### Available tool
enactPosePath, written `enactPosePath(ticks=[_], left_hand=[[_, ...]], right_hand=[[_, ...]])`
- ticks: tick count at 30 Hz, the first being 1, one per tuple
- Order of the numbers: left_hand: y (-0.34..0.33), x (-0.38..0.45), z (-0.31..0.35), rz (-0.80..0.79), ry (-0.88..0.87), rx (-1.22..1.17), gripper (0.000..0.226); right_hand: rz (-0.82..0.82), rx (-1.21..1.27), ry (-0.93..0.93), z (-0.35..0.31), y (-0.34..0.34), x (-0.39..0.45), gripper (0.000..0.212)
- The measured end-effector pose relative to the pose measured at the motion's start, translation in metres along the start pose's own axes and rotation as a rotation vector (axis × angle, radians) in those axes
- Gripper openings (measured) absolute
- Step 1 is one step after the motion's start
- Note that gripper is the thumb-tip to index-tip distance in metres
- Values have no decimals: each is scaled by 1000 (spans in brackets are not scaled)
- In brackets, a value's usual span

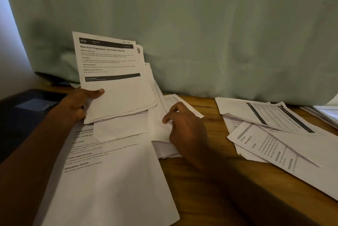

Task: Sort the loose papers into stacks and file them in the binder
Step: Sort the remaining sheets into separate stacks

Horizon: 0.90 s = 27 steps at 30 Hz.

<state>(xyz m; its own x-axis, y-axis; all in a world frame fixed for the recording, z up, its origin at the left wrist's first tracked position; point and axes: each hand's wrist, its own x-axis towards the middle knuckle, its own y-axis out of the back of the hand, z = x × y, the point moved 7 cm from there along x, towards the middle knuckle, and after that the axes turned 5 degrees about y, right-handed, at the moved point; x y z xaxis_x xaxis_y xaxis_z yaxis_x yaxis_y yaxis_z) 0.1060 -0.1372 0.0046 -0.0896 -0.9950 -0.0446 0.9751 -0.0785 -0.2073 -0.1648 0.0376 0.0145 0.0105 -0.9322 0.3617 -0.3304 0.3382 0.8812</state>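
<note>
My left hand [80, 104] grips the lower left corner of an upright stack of papers [113, 74], thumb on the front sheet headed "Shoe Rack Organization and Insole Cleaning". My right hand [184, 125] rests with curled fingers on loose white sheets [157, 125] lying just right of that stack, pinching their edge. A large printed sheet [109, 180] lies flat in front of me. A dark binder [23, 112] lies at the left edge, partly behind my left arm.
A spread of overlapping printed papers [274, 134] covers the right side of the wooden table [210, 180]. More paper edges [325, 114] show at the far right. A pale green curtain [201, 33] hangs right behind the table.
</note>
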Motion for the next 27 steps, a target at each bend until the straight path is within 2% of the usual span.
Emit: enactPosePath(ticks=[2, 5, 7, 9, 11, 14, 16, 20, 24, 27], left_hand=[[1, 0, -1, -1, 0, 3, 28], [7, 2, -4, 21, 25, -16, 44], [7, 2, -4, 29, 27, -15, 42], [4, 3, -4, 24, 30, -13, 31], [4, 3, -4, 17, 23, -6, 27], [2, 4, -3, 12, 14, 15, 24], [1, 3, -2, 6, 10, 31, 23], [-1, 1, -2, -5, 3, 44, 20], [-2, -4, 0, -1, -4, 30, 19], [-4, -11, 1, -8, -3, -7, 18]], right_hand=[[-18, 27, -7, -7, -8, 0, 46], [99, 202, -95, 0, -3, -1, 41], [168, 393, -193, 17, 2, 2, 41], [119, 438, -258, 38, -2, 7, 45], [80, 357, -281, 54, -8, 14, 47], [60, 160, -345, 67, -9, 18, 75], [13, 21, -335, 70, -11, 20, 82], [-142, -241, -170, 69, -16, 19, 58], [-146, -380, -241, 88, -5, 20, 49], [-36, -267, -276, 102, 0, 19, 38]])
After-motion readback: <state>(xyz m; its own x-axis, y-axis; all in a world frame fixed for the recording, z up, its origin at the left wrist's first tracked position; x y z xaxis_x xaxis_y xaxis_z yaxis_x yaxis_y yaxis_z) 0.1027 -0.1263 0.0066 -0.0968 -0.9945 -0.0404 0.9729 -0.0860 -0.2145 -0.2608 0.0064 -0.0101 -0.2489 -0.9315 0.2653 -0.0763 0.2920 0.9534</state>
